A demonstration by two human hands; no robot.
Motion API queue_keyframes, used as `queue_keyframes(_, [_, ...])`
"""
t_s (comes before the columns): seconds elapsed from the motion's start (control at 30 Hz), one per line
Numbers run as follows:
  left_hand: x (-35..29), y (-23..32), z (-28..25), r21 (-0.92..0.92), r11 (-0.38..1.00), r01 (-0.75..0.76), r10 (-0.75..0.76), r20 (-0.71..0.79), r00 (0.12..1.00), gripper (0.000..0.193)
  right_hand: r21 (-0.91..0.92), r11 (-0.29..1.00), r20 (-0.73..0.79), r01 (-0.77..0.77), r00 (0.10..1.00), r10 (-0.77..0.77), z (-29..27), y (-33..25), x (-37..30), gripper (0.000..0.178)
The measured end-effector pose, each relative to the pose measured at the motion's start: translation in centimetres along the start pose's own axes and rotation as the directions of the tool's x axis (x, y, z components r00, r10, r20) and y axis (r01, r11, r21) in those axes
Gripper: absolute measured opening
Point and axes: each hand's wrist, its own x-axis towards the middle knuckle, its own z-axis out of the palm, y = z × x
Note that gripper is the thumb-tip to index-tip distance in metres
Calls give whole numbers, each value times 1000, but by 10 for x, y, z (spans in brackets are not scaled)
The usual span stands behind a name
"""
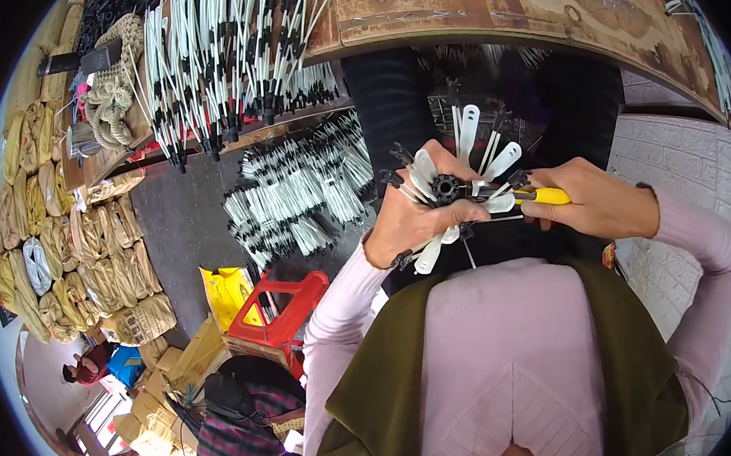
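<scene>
My left hand [403,225] is wrapped round a black toothed hub [445,189] with spokes fanning out around it. White flat strips with holes near their ends, such as this strip [468,128], and thin rods with black end pieces make up the spokes. In my right hand [601,197] is a pair of pliers with yellow handles [550,196]; my fingers close round them. Their metal jaws point left among the spokes close to the hub. What exactly the jaws touch is hidden. Both hands are in front of my chest, over my lap.
A worn wooden table [485,3] spans the far side, with bundles of white rods with black ends [227,60] at its left. More such bundles [303,181] lie on the floor below. Left stand a red plastic stool [282,306], stacked brown packages [121,245] and a person in plaid [243,423].
</scene>
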Motion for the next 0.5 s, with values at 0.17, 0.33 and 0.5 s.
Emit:
queue_keyframes(0.17, [2, -2, -5, 65, 997, -37, 35, 20, 999, 32, -54, 988, 132, -147, 979, 153, -16, -28, -4, 34])
queue_keyframes(0.33, [0, 1, -3, 38, 999, 15, -16, 28, 999, 33, -71, 990, 99, -122, 987, 129, -3, -23, -7, 33])
queue_keyframes(0.5, [-2, -3, 1, 218, 952, -216, 189, 139, 972, 39, -364, 931, 39, -29, 998, 47, -20, -49, -26, 32])
